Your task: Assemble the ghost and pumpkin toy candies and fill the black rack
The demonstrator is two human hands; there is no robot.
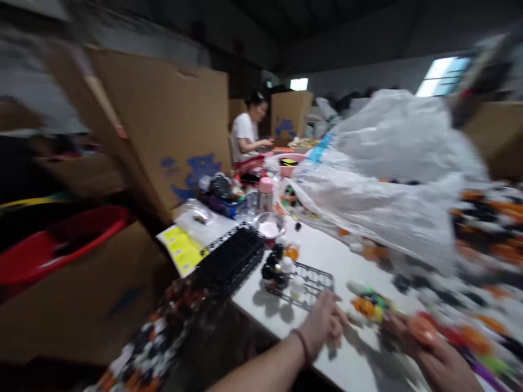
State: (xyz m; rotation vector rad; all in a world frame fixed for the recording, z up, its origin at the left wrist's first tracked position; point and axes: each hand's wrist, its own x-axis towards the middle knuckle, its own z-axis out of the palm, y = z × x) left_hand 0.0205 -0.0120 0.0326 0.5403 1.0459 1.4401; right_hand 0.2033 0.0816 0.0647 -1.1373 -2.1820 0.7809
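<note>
My left hand (327, 324), with a dark red band at the wrist, is at the near right corner of a dark grid rack (312, 276) on the white table. Its fingers look curled but are blurred, and whether they grip the rack is unclear. Black and white balls (280, 267) stand in the rack's left part, by an orange piece (292, 252). My right hand (439, 354) is closed around a round orange piece (423, 328), smeared by motion. Between my hands lies a small cluster of orange, green and yellow pieces (370, 305).
A stack of black racks (232, 253) and a yellow sheet (180, 250) lie at the left. Behind stand a metal bowl (269, 226) and a pink-lidded bottle (265, 193). A large plastic bag (392, 152) and heaped coloured pieces (486, 234) fill the right. A person (247, 130) sits beyond.
</note>
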